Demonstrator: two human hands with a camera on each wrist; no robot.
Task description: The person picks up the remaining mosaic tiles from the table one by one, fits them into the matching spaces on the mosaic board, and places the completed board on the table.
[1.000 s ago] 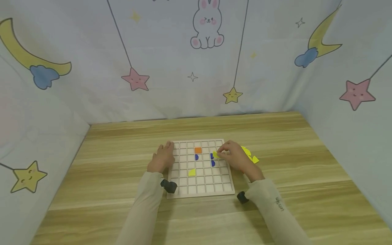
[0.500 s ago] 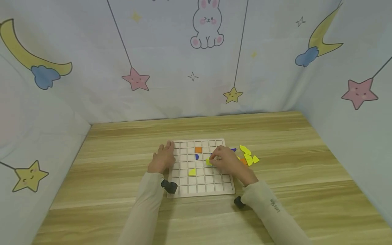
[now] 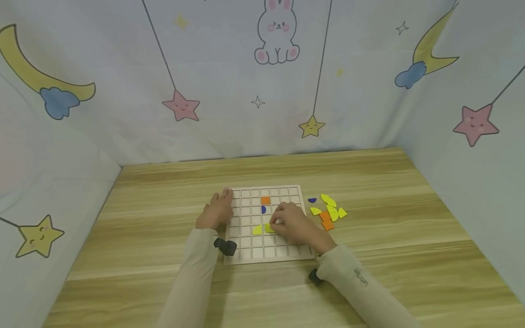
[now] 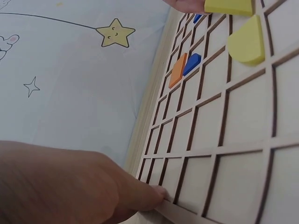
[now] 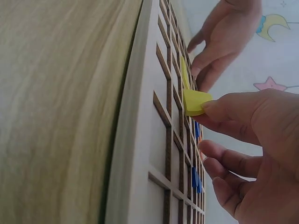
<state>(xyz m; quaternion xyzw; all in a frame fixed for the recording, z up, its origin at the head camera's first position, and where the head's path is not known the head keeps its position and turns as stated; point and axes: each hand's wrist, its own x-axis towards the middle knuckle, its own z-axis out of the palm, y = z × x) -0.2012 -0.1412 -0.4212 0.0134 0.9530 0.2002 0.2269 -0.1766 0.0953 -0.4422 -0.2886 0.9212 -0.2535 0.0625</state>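
A pale wooden grid board (image 3: 257,251) lies on the table. My left hand (image 3: 214,212) rests on its left edge, fingers reaching forward; in the left wrist view the thumb (image 4: 147,195) touches the frame. My right hand (image 3: 293,223) pinches a yellow quarter-round tile (image 5: 195,102) between thumb and index finger, close over the grid. Just left of it, another yellow tile (image 3: 257,230) sits in a cell. Farther back are an orange square tile (image 3: 265,200) and a blue half-round tile (image 3: 264,209). More blue tiles (image 5: 196,179) show in the right wrist view; my right hand hides them in the head view.
Right of the board lie loose tiles: several yellow tiles (image 3: 332,213), orange squares (image 3: 327,224) and a blue half-round (image 3: 312,200). The wood-grain table (image 3: 164,182) meets a printed cloth backdrop (image 3: 229,132) at the back and sides.
My right hand has carried the yellow tile from the board's right part leftward and nearer me, beside the other yellow tile. More loose tiles are uncovered. My left hand stays put.
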